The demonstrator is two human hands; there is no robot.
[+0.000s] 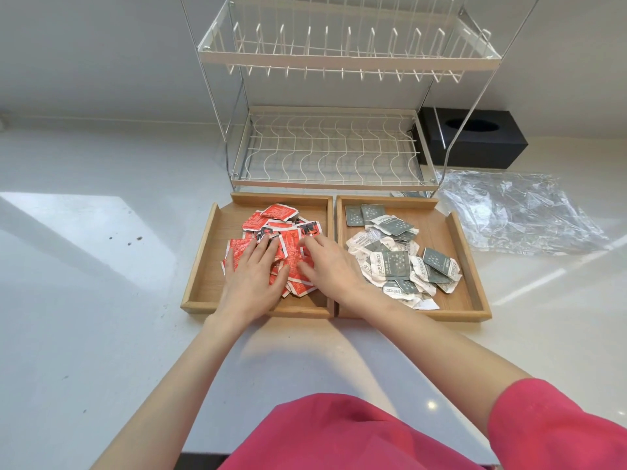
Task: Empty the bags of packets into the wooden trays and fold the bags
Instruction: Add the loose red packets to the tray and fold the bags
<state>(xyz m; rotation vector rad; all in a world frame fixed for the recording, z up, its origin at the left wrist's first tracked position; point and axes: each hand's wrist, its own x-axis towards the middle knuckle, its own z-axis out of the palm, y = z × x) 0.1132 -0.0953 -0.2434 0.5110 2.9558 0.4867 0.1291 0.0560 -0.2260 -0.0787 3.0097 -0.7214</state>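
Red packets [271, 245] lie heaped in the left wooden tray [203, 266], and both hands rest flat on top of them. The left hand [252, 273] has its fingers straight and spread, pressing the near side of the heap; the right hand [327, 262] reaches across from the right with its fingers loosely extended over the pile's middle. Neither hand grips anything — they look to be spreading or levelling the packets.

Just beside it, touching edge to edge, stands the right wooden tray [470, 266] with a looser scatter of grey-and-white packets [393, 262]. A few more grey packets [407, 194] lie on the counter behind that tray, under the foot of the white wire dish rack [332, 147].

Off to the right on the pale counter [84, 266] lies a clear plastic bag [515, 212], crumpled and flattened, apparently empty and not yet folded. A second bag is not visible. Behind the bag sits a black tissue box [481, 137].

The packets are likely light, thin and slick, so they will slide over one another and are best swept with flat palms rather than pinched. The bag is flimsy film that will cling and spring back; taking it by two corners and smoothing it against the counter should make the fold hold.
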